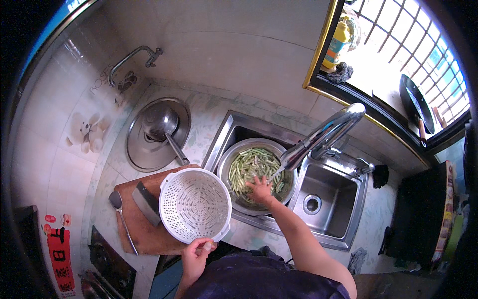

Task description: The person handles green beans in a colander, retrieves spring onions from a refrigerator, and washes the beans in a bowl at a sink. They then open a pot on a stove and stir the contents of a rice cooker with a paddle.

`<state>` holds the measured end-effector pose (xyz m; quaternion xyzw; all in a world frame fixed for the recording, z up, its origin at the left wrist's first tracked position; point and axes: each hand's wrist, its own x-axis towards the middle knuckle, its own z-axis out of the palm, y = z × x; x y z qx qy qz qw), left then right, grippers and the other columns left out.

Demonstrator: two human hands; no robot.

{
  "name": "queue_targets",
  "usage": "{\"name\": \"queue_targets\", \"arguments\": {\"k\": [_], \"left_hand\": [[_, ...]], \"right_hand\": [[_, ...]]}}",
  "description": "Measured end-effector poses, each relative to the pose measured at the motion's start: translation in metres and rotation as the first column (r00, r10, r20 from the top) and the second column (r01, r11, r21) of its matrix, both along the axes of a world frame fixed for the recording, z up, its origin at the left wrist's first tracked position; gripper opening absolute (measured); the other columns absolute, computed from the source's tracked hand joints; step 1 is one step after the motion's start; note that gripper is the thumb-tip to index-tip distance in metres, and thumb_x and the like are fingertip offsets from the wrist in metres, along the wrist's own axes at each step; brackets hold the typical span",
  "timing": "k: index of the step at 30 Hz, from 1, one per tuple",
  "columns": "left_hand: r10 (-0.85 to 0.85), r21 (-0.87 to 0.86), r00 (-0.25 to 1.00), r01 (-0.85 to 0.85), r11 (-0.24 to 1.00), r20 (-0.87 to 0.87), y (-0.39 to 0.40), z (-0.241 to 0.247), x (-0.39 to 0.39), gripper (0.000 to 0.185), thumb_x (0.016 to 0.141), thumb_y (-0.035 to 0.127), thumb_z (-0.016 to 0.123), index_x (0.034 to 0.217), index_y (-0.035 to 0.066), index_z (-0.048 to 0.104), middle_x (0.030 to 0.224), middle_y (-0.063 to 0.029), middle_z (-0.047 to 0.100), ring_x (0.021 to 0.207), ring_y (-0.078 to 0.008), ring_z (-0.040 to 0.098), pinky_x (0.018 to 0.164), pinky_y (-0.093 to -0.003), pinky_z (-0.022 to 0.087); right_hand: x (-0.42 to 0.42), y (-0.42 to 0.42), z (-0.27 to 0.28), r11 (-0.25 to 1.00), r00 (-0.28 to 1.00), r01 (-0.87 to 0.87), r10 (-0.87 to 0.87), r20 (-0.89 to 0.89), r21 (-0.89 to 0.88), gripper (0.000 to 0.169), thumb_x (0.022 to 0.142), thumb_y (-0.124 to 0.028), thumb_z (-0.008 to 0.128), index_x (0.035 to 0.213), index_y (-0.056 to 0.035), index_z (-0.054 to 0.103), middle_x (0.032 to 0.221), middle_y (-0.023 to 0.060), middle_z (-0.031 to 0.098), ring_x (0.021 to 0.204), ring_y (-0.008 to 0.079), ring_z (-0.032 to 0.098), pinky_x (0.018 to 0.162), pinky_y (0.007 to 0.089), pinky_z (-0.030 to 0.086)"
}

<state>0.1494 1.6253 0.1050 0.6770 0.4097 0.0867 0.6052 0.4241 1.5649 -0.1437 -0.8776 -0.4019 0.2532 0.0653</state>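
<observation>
My left hand (196,254) grips the near rim of a white plastic colander (198,205), thumb on the rim, beside the sink and partly over the cutting board. No food shows in the colander. A metal basin (224,168) stands in the left sink bowl with cut green vegetable pieces, possibly beans, (244,164) in water. My right hand (260,190) has its fingers spread at the surface of these pieces, their tips partly in the water. From the chrome faucet (317,138) water runs into the basin next to my right fingers.
Left of the colander a wooden cutting board (149,239) bears a cleaver (146,203) and a metal spoon (121,213). Behind it, a ladle (175,145) lies on a round metal lid (138,157). The right sink bowl (330,202) has a drain. A frying pan (416,104) stands at the barred window.
</observation>
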Motion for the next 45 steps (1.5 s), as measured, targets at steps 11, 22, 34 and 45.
{"name": "queue_targets", "arguments": {"k": [11,22,34,45], "left_hand": [[0.019,-0.036,0.999,-0.018,0.999,0.029,-0.005,0.004,-0.006,0.015,0.084,0.012,0.053,0.09,0.0,0.058,0.076,-0.0048,0.06,0.067,-0.0084,0.055,0.06,-0.0208,0.045],[-0.033,-0.033,0.995,0.036,0.999,0.09,-0.006,-0.005,0.0,0.016,0.084,0.014,0.053,0.091,0.001,0.058,0.074,-0.004,0.06,0.064,-0.0071,0.053,0.059,-0.0194,0.043],[-0.076,-0.01,0.997,0.077,0.997,0.031,-0.011,-0.007,0.002,0.015,0.083,0.013,0.055,0.09,0.0,0.058,0.074,-0.0043,0.061,0.066,-0.0076,0.055,0.061,-0.0201,0.044],[-0.027,0.007,0.999,0.027,1.0,-0.041,-0.012,0.002,0.012,0.015,0.083,0.012,0.054,0.091,-0.001,0.057,0.077,-0.0053,0.061,0.07,-0.0087,0.057,0.062,-0.0208,0.045]], "right_hand": [[0.037,-0.045,-0.011,0.974,0.961,0.218,-0.224,0.164,0.057,0.032,0.073,-0.019,0.047,0.103,-0.0163,0.057,0.116,0.0124,0.045,0.107,0.0319,0.042,0.087,0.0464,0.037],[0.032,-0.075,0.026,0.663,0.851,0.402,-0.525,0.01,0.632,0.017,0.072,-0.011,0.054,0.089,-0.0108,0.059,0.079,0.0144,0.058,0.073,0.0313,0.057,0.066,0.0407,0.046],[0.239,-0.165,0.105,0.234,0.233,0.734,-0.969,0.087,0.638,0.065,0.073,-0.032,0.057,0.121,0.0045,0.034,0.108,0.0275,0.048,0.1,0.0405,0.047,0.086,0.0432,0.037],[0.257,-0.161,0.076,0.508,0.4,0.406,-0.846,0.352,0.76,0.038,0.075,-0.006,0.042,0.113,-0.0057,0.048,0.11,0.0162,0.053,0.091,0.0339,0.055,0.078,0.039,0.044]]}}
